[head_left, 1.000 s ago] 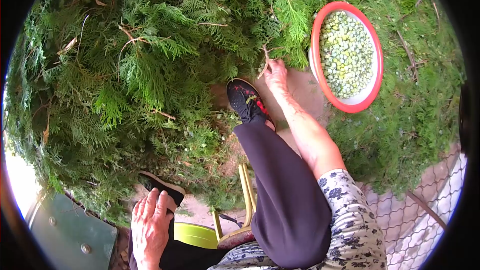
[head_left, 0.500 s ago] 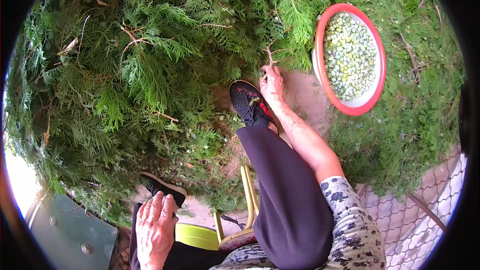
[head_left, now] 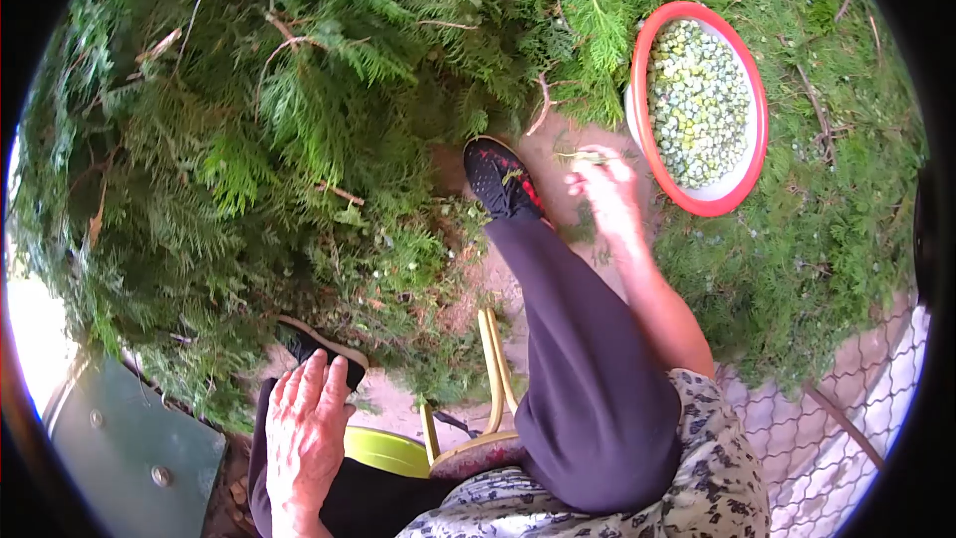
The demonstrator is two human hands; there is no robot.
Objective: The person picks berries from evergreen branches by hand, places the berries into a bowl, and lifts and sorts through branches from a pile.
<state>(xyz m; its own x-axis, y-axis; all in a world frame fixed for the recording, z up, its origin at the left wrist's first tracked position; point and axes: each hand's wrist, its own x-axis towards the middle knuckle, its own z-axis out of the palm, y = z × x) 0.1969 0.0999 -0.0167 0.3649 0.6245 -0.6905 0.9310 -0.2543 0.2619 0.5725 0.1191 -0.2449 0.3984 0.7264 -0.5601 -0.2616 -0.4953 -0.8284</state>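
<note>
While my right grip (head_left: 609, 191) pinches a thin sprig (head_left: 572, 155), I see the red-rimmed bowl (head_left: 711, 206) right of that hand.

One bare left hand (head_left: 302, 438) and one bare right hand (head_left: 609, 194) make two; two black, pale-soled shoes (head_left: 486, 169) are visible. There is one red-rimmed white basin (head_left: 760, 108), its small, rounded, green-to-yellow pieces (head_left: 697, 105) too numerous to count; one yellow-green tub (head_left: 386, 452); and one flat grey-green panel (head_left: 119, 450) bearing two round bolts (head_left: 161, 476).
</note>
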